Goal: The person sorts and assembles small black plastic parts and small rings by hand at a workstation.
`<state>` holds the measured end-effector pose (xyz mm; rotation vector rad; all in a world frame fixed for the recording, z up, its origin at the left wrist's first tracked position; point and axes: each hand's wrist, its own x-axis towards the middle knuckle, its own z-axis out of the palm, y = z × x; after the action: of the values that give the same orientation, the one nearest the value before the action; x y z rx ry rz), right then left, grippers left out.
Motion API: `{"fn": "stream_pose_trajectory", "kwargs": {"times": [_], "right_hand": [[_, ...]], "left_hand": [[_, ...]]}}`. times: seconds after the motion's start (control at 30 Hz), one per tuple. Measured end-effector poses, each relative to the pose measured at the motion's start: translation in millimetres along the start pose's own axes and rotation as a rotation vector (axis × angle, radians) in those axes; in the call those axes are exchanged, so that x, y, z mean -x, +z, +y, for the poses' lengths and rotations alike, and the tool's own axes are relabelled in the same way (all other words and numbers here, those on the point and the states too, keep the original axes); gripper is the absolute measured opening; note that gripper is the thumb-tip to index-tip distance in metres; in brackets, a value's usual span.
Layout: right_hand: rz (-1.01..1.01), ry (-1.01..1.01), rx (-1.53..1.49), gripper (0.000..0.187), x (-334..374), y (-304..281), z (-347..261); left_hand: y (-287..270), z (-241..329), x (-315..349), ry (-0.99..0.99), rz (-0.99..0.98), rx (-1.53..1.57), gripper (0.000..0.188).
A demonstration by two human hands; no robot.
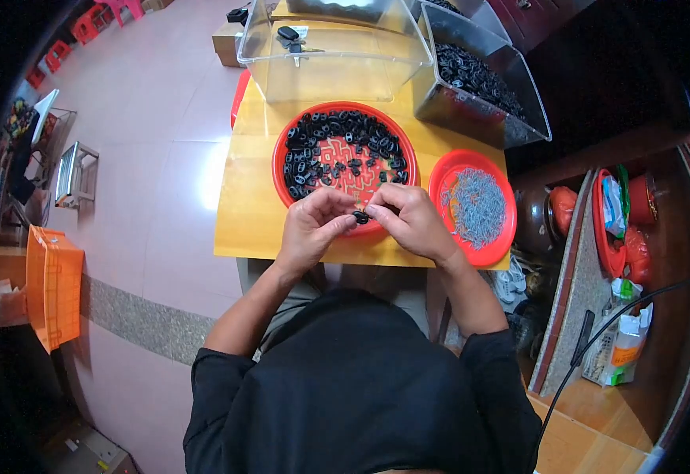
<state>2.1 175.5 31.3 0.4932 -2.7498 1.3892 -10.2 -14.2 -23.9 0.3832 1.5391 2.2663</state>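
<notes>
Between finger and thumb, my left hand (315, 226) grips a small black plastic piece (360, 216) over the near rim of a round red tray (279, 170). My right hand (414, 224) meets it from the other side, thumb and forefinger pinched against the piece's edge; whatever they hold is too small to make out. Many similar black plastic pieces (345, 123) heap along the tray's far and left sides, with several scattered over its patterned bottom. To the right, thin silvery metal pins (479, 207) fill a red plate (438, 178).
The yellow table (250, 217) also carries a clear plastic bin (329, 79) at the back, near keys (296, 51). Another clear bin (483, 118) holds more black pieces. An orange crate (54, 288) stands at left; a shelf unit (570, 316) with bags is at right.
</notes>
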Motion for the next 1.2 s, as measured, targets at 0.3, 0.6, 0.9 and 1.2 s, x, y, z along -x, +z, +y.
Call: {"fn": "stream_pose_trajectory", "kwargs": {"times": [0.3,0.6,0.9,1.2], "right_hand": [[-0.058,0.047,-0.108,0.019,-4,2,3],[-0.146,0.088,-0.084,0.021,-2,4,10],[0.1,-0.279,0.297,0.039,15,12,-5],[0.208,-0.319,0.186,0.036,25,36,5]], "left_hand": [[2,-2,-2,-0.023,-0.004,0.017,0.017],[5,-8,-1,-0.108,0.027,0.128,0.016],[6,-14,-2,-0.149,0.13,0.223,0.018],[9,-11,-1,-0.199,0.119,0.274,0.02]]}}
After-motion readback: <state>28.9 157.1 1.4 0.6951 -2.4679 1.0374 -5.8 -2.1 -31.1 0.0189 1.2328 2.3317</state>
